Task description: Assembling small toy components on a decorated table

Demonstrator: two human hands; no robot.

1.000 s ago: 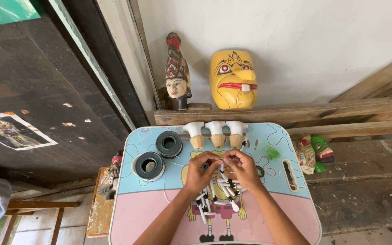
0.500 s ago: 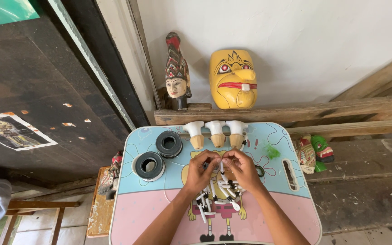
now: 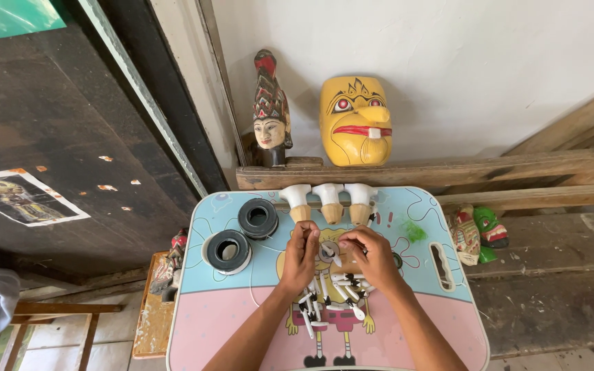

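- While both hands work at its middle, the small folding table [image 3: 242,323], blue at the far half and pink at the near half with a cartoon print, carries everything; I use it as the landmark.
- Behind the table, on a wooden ledge [image 3: 448,168], a yellow carved mask [image 3: 355,120] leans on the wall, and a painted wooden head [image 3: 271,113] stands just left of it.
- On the table's far left part lie two black spools [image 3: 227,251], one a little nearer the person than the other.
- Along the table's far edge stand three wooden pegs with white caps [image 3: 329,199] in a row.
- At the table's centre, the left hand [image 3: 300,257] is closed in a pinch with thumb and fingertips; what it pinches seems to be a thin white thread, but this is too fine to say surely.
- Just beside it, the right hand [image 3: 374,257] is also clenched in a pinch, on a small white piece [image 3: 329,251] held between the two hands.
- Under the hands, nearer the person, a loose pile of small white pieces [image 3: 331,295] lies on the table.
- To do such fine work well, I judge the wrists should rest on the table, the hands stay close together, and the pull be gentle so the pile is not scattered.
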